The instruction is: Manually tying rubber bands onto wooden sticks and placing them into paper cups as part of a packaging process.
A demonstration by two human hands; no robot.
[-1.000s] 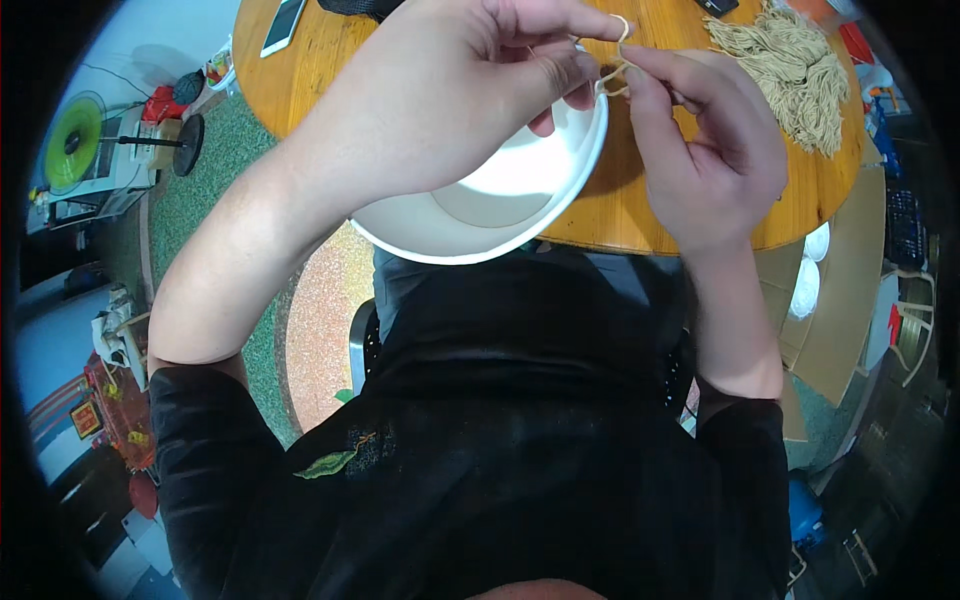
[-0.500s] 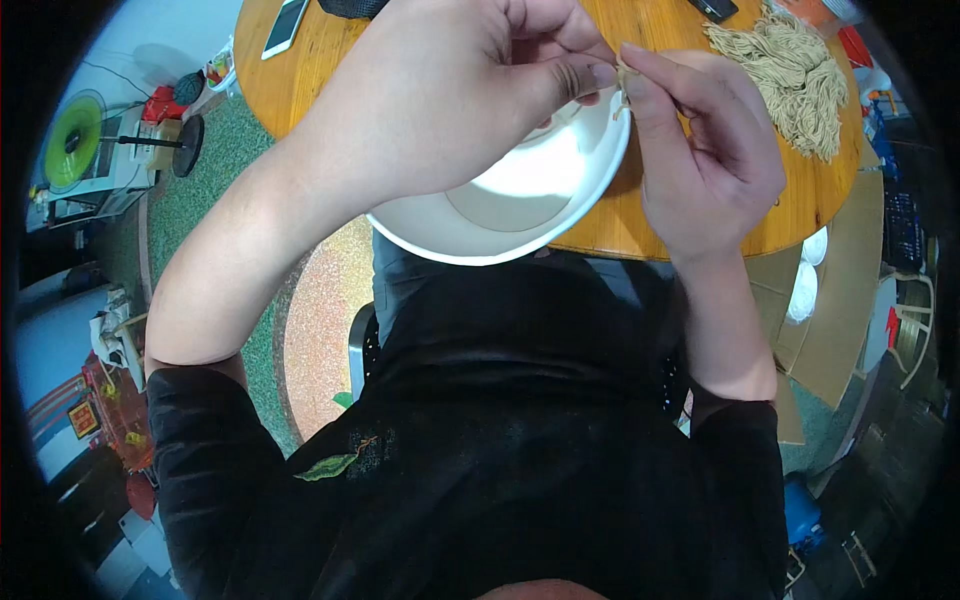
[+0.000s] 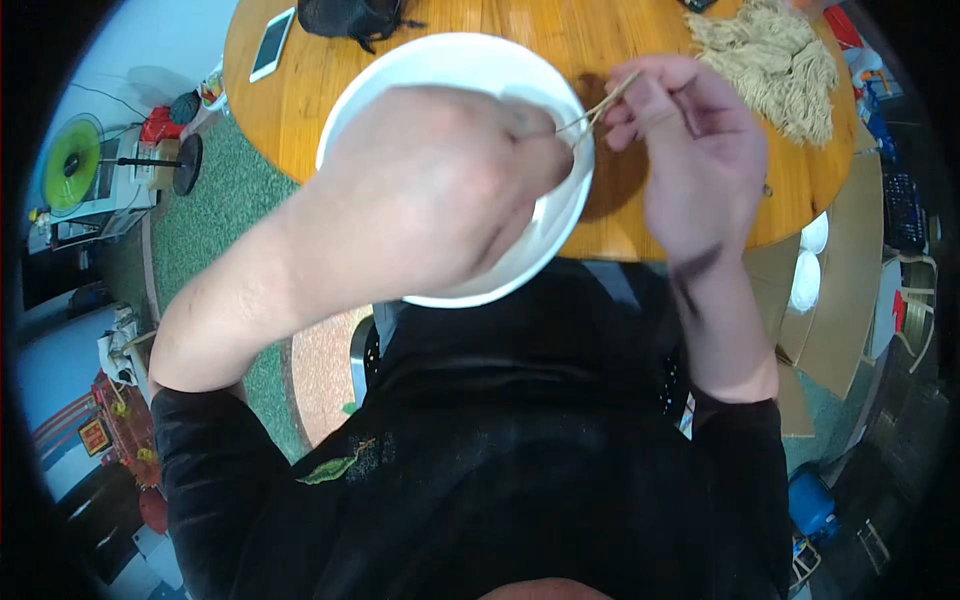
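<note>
Background placard (image 3: 95, 437) (markings illegible), string (image 3: 606, 104) between hands (image 3: 435, 185) (image 3: 705, 150)

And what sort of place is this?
Probably a room in somebody's home: it has a round, orange-brown wooden table, a round green fan on a black stand, and a speckled green floor.

Two hands (image 3: 450, 180) (image 3: 705, 150), one basin (image 3: 480, 298) (plus one yarn heap (image 3: 770, 70)).

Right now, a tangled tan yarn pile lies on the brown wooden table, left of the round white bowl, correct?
Not quite: the head view shows the tangled tan yarn pile on the brown wooden table, but right of the round white bowl.
</note>
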